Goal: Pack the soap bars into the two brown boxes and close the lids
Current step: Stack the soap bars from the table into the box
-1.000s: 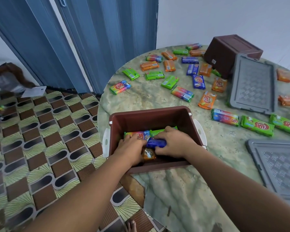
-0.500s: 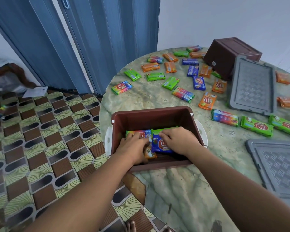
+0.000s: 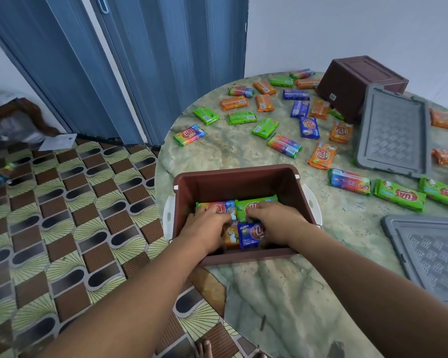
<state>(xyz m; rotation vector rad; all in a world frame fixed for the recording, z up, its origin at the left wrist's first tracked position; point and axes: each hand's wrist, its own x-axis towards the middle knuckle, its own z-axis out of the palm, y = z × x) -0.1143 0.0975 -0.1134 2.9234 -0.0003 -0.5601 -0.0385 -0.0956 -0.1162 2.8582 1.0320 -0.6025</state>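
An open brown box (image 3: 243,180) stands at the near left edge of the round table. Inside it lie a rainbow soap bar (image 3: 224,205), a green one (image 3: 254,202), an orange one (image 3: 230,236) and a blue one (image 3: 251,235). Both my hands are down in the box. My left hand (image 3: 204,226) rests on the rainbow and orange bars. My right hand (image 3: 276,220) covers part of the green bar, and its fingers curl onto the blue bar's far edge. A second brown box (image 3: 360,83) sits upside down at the back of the table.
Several loose soap bars (image 3: 285,144) are scattered over the marble-patterned table (image 3: 282,293) behind and right of the box. Two grey lids lie at the right, one far (image 3: 393,130) and one near (image 3: 429,254). Blue folding doors and patterned floor are on the left.
The blue bar went from standing on edge in my right hand to lying flat beside the orange bar. Both hands stayed in the box, and my head moved slightly closer.
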